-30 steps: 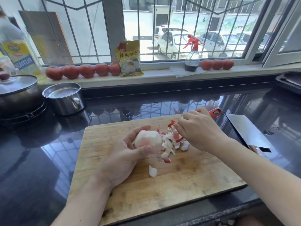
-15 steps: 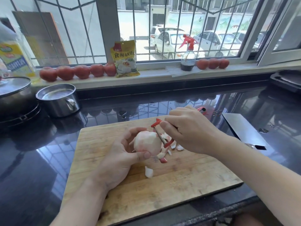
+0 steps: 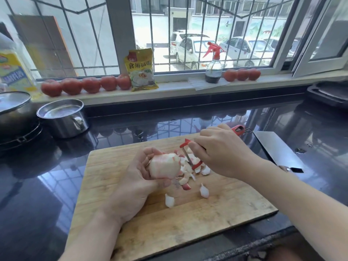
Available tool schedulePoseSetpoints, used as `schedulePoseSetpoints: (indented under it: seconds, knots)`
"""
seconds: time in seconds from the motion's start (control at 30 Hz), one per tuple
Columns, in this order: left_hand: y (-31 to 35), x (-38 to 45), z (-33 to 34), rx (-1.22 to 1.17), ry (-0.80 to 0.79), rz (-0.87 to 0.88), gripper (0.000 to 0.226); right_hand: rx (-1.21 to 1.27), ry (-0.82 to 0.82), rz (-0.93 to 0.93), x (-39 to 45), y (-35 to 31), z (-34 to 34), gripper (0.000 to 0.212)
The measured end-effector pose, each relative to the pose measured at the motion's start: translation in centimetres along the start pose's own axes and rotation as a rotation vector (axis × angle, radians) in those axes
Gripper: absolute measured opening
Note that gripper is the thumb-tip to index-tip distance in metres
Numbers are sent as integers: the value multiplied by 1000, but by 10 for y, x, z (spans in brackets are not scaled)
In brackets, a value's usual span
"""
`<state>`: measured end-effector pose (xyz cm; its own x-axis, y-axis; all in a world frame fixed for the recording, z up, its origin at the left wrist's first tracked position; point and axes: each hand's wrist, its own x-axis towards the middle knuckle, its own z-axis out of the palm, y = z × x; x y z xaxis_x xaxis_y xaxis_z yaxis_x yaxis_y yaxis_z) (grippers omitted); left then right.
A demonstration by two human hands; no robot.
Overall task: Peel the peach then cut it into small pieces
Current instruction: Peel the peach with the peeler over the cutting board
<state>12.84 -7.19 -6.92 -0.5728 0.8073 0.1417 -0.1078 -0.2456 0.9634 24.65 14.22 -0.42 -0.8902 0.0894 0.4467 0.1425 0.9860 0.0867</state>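
My left hand (image 3: 135, 183) grips a mostly peeled pale peach (image 3: 164, 166) above the wooden cutting board (image 3: 116, 219); faint pink streaks of skin show on it. My right hand (image 3: 224, 153) grips a red-handled peeler (image 3: 190, 155), whose blade sits just right of the peach. A heap of pink and white peel strips (image 3: 190, 170) lies on the board under the peeler, with two loose pieces nearer me. A cleaver (image 3: 276, 149) lies flat on the counter right of the board.
A steel pot of water (image 3: 63, 117) and a lidded pan (image 3: 13, 108) stand at the back left on the dark counter. The windowsill holds rows of tomatoes (image 3: 86, 84), a yellow packet (image 3: 141, 70) and a spray bottle (image 3: 213, 63).
The peeler was drawn to the peach and then off to its right. Another peel piece now lies on the board near me. My left hand has turned the peach a little.
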Motion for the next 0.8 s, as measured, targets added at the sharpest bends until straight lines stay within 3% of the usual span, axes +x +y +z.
schedulePoseSetpoints:
  seconds: [0.23,0.43,0.67,0.8]
  knots:
    - [5,-2,3,34,6,-21,67,-18,105,-142,6,-28,-3,51]
    - [6,-4,3,-29,3,-28,66,-198,-81,27,7,12,12,51]
    - [11,-4,8,15,37,-31,67,-312,-134,26,-2,10,10,49]
    - [11,-5,8,47,60,-30,68,-411,-82,91,2,9,7,45]
